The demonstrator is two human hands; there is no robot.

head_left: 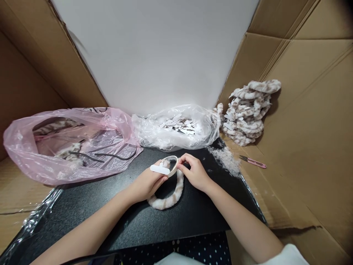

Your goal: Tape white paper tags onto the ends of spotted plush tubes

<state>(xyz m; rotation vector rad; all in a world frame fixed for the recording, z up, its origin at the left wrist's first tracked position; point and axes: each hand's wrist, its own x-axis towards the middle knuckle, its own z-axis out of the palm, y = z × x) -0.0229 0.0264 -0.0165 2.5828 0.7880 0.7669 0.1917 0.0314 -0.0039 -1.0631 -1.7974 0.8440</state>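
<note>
Over the middle of the black tabletop (118, 217), my left hand (147, 184) is closed around a narrow white roll of tape (173, 172). A white T-shaped tab (160, 169) lies across the fingers of that hand, beside the roll. The fingers of my right hand (194, 171) pinch the roll's right edge, where the tape's end appears to be; the end itself is too small to make out. Beneath both hands rests a fluffy ring (168, 201), white with light brown stripes. Its upper part is hidden by my left hand and the roll.
A pink plastic bag (20, 147) at left holds furry pieces and dark strips. The clear bag (146, 136) contains white tabs. Striped fluffy rings (248, 110) are piled at right. Pink-handled thread snips (255, 162) lie near loose fluff (226, 158). Cardboard walls (309, 110) flank the table.
</note>
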